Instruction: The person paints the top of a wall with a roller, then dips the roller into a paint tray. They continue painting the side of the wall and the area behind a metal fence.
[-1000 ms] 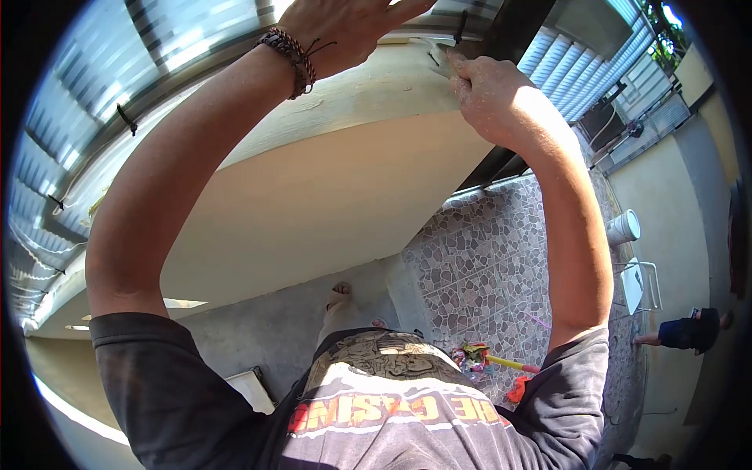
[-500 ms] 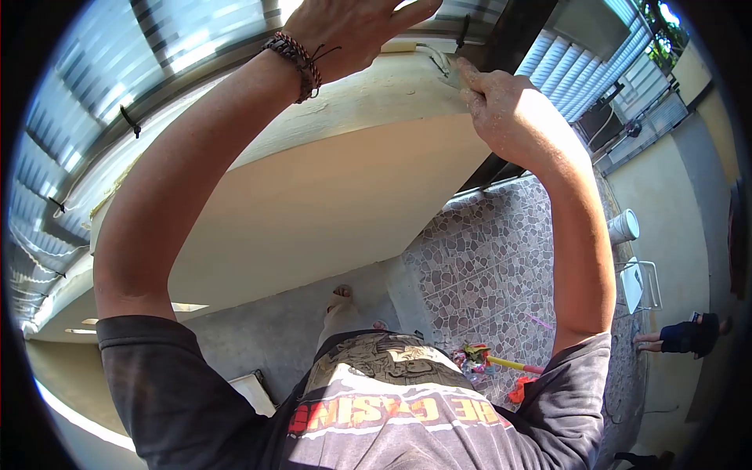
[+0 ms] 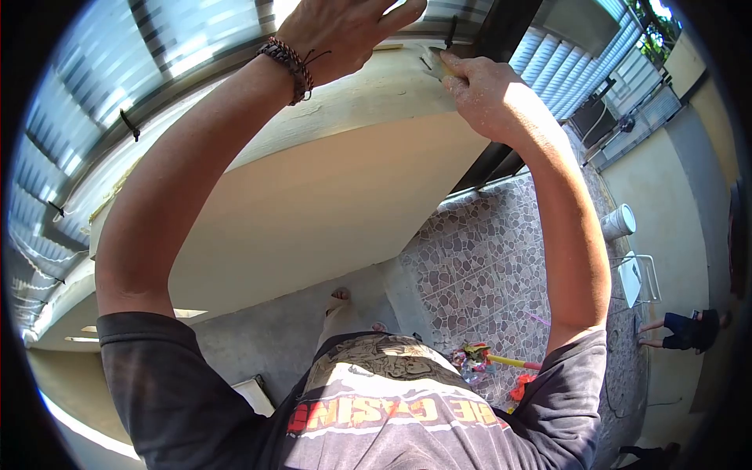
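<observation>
My left hand [image 3: 333, 35], a braided bracelet at its wrist, reaches up over the wall's ledge at the top of the view. One digit stretches out to the right, while the other fingers are partly cut off or hidden. Below it a pale yellow strip [image 3: 389, 47] shows on the ledge. My right hand [image 3: 482, 82], dusted with pale specks, is closed around a putty knife [image 3: 446, 66]. The blade is small and smeared with a whitish material, and it lies against the rounded top of the cream wall [image 3: 329, 188].
Corrugated translucent sheets [image 3: 188, 31] and a dark post [image 3: 505, 35] stand beyond the ledge. Below are stone-patterned tiles [image 3: 478, 258], a yellow-handled item [image 3: 509, 361], a white bucket [image 3: 619, 223] and a white chair [image 3: 630, 278]. Another person [image 3: 689, 330] stands at right.
My right hand has moved left along the ledge with the putty knife, and more of the knife shows. My left hand has shifted slightly left in the view.
</observation>
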Tool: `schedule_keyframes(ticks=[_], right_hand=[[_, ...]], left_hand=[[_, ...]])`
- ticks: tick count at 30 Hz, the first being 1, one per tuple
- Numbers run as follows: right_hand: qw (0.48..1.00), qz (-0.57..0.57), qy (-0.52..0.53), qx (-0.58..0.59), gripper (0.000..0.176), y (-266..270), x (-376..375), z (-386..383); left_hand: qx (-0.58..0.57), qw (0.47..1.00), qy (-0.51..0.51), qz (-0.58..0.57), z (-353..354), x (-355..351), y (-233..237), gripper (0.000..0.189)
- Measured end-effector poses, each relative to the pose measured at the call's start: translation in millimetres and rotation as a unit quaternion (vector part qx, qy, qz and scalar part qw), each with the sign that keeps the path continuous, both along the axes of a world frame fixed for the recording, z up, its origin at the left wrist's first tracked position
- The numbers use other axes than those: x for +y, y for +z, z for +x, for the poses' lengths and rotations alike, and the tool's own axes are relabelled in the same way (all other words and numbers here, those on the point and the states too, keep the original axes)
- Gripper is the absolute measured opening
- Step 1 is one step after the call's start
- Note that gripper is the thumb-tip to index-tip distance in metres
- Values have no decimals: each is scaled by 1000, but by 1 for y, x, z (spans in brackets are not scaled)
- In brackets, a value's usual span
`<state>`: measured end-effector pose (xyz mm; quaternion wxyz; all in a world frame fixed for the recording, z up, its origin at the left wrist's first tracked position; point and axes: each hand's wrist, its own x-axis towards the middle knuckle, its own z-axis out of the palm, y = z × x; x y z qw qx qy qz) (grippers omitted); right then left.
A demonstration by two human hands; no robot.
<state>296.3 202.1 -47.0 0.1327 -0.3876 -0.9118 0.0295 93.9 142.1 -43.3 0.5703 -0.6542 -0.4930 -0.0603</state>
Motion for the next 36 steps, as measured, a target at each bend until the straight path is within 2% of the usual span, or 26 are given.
schedule_keyframes(ticks=[3,9,12,13,14,16,20,22,24,25,28,30,32,34,36], right_hand=[[999,10,38,-18,40,-4,12,2],[997,20,61,-40,38,20,-18,30],[998,14,49,-43,34,14,2,0],[996,-48,2,-71,34,22,-7,-4],[996,-46,2,-70,34,21,-10,3],[997,31,70,-12,35,16,-18,26],[996,-8,81,26,38,21,-28,64],[997,-49,47,23,38,16,-32,80],[988,-105,-3,113,43,2,-34,103],[975,-169,-50,132,42,14,-55,105],[977,-115,7,178,41,6,-61,138],[977,-110,-25,182,40,5,-67,142],[980,-91,11,175,40,4,-67,139],[980,-119,-25,160,41,6,-69,123],[993,-74,1,93,40,1,-66,112]], left_hand=[[0,1000,-5,4,-1,1,-1,32],[-4,1000,-11,-4,-4,-1,0,31],[5,1000,-10,7,0,-1,0,29],[8,1000,-10,12,0,0,0,28],[11,1000,-8,16,-2,0,0,28],[6,1000,-9,13,-5,0,2,28],[-9,1000,-12,2,-3,-1,-1,30],[-5,999,-27,16,-5,1,-1,30],[-5,1000,-18,16,-5,1,-1,29],[-3,1000,-11,15,-5,1,-1,29],[-41,997,-69,7,-6,2,-2,27],[-37,997,-69,8,-6,2,-2,27],[-29,997,-71,9,-6,1,-1,27],[-17,999,-45,8,-4,-1,0,27],[-16,999,-50,12,-1,-4,1,25]])
